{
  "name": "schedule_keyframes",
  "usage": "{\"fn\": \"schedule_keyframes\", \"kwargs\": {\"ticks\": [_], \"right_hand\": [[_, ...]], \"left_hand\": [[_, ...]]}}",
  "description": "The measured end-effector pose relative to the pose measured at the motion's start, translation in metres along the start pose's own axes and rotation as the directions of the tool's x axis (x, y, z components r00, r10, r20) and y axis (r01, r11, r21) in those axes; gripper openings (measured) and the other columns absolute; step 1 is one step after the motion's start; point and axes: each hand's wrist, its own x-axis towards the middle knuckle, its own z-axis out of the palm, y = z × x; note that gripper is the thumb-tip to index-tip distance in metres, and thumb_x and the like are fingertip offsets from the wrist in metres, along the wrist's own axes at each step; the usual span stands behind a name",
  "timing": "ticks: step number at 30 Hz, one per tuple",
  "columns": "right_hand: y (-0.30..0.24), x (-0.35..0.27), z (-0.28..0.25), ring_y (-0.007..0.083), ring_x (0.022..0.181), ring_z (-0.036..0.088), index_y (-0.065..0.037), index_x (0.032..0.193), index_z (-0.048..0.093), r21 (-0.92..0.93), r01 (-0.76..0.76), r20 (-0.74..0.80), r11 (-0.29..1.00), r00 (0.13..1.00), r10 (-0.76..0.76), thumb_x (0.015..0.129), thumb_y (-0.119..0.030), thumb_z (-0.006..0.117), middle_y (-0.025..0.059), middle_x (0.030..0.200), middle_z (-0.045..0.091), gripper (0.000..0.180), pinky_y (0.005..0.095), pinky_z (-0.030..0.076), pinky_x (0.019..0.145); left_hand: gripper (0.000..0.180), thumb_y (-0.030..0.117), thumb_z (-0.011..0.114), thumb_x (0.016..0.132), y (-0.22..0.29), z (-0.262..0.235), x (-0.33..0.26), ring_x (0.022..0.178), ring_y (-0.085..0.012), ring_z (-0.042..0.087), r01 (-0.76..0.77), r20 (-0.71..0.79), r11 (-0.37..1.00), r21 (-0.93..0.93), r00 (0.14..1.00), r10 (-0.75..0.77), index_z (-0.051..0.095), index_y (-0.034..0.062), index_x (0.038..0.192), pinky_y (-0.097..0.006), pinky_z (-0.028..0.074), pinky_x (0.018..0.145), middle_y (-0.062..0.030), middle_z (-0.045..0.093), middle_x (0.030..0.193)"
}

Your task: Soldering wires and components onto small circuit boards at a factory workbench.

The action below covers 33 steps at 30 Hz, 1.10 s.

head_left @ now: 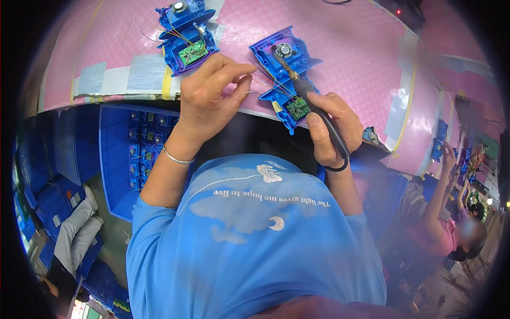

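My right hand (332,127) grips a dark soldering iron (313,103) whose tip reaches up onto a blue plastic housing (284,72) lying on the pink table mat. That housing carries a round metal part at its top and a small green circuit board (297,108) near its lower end, with thin coloured wires between them. My left hand (210,98) pinches a thin wire (249,85) just left of the housing, fingers closed on it. A silver bracelet (178,158) sits on my left wrist.
A second blue housing (186,34) with a green board lies at the table's far left. Below the table edge a blue crate (119,159) holds several similar blue parts. The pink mat (350,48) has taped patches. Another person (446,223) works at the right.
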Motion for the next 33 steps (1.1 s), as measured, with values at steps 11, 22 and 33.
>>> {"fn": "schedule_keyframes", "kwargs": {"ticks": [11, 22, 33], "right_hand": [[-0.003, -0.001, -0.002, 0.0158, 0.066, 0.057, 0.011, 0.111, 0.068, -0.005, -0.054, 0.017, 0.999, 0.998, 0.054, 0.083, 0.001, 0.065, 0.0132, 0.078, 0.064, 0.03, 0.0277, 0.042, 0.06], [0.0, -0.002, -0.001, 0.0168, 0.067, 0.057, 0.009, 0.111, 0.069, 0.017, -0.077, 0.019, 0.997, 0.997, 0.076, 0.084, 0.0, 0.067, 0.0131, 0.079, 0.063, 0.029, 0.0286, 0.041, 0.06], [0.003, 0.0, -0.001, 0.0191, 0.069, 0.061, 0.01, 0.111, 0.069, 0.017, -0.059, 0.04, 0.998, 0.998, 0.058, 0.084, 0.001, 0.066, 0.0165, 0.083, 0.067, 0.029, 0.0296, 0.045, 0.063]], "left_hand": [[0.021, 0.001, 0.08, 0.079, -0.009, 0.011, 0.01, 0.073, -0.0209, 0.072, -0.24, 0.02, 0.957, 0.16, 0.971, 0.24, 0.073, 0.0064, 0.098, -0.03, 0.057, 0.059, -0.0054, 0.072, 0.092], [0.016, -0.002, 0.077, 0.08, -0.018, 0.019, 0.017, 0.076, -0.0222, 0.074, -0.252, 0.052, 0.962, 0.108, 0.968, 0.247, 0.072, 0.0043, 0.094, -0.03, 0.059, 0.062, -0.0071, 0.074, 0.095], [0.019, -0.003, 0.08, 0.078, -0.017, 0.017, 0.017, 0.082, -0.0208, 0.076, -0.228, 0.101, 0.965, 0.129, 0.971, 0.215, 0.074, 0.0046, 0.094, -0.028, 0.061, 0.069, -0.006, 0.077, 0.099]]}}
